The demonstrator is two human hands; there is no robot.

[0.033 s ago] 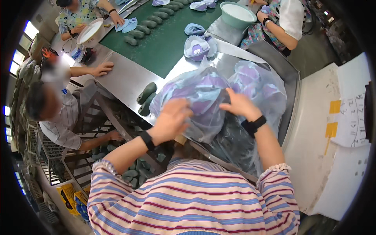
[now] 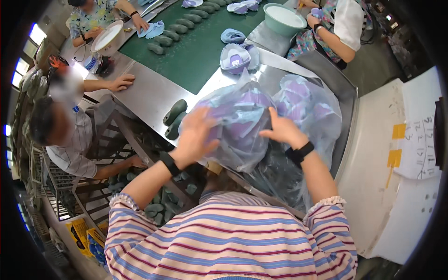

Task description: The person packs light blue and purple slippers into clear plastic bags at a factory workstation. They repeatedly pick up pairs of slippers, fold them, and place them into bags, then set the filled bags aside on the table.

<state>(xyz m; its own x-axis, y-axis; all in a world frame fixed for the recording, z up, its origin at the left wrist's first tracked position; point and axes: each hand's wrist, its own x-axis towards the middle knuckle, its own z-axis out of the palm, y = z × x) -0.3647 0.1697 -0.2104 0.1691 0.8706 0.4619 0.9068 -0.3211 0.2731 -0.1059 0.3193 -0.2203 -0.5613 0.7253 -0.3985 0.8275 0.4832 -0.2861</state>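
A clear plastic bag (image 2: 242,126), full of light blue and purple fabric pieces that look like shoe uppers, rests on the metal table corner in front of me. My left hand (image 2: 193,137) is at the bag's left side, fingers stretched out and blurred by motion. At the right side of this bag is my right hand (image 2: 284,130), its thumb and forefinger apart; the other fingers are partly hidden. A second clear bag (image 2: 308,100) with similar pieces leans just beyond that hand. Loose plastic film (image 2: 280,179) hangs below the two bags.
Dark green shoe lasts (image 2: 175,112) lie on the table's left edge. More lasts (image 2: 179,29) line the green conveyor belt (image 2: 200,60). Loose blue-purple uppers (image 2: 235,58) sit beyond the bag. A metal side wall (image 2: 347,107) bounds the right. Co-workers sit left and across, near basins (image 2: 285,19).
My left hand has shifted slightly left and up along the bag, and its fingers are straighter. The right hand has barely moved.
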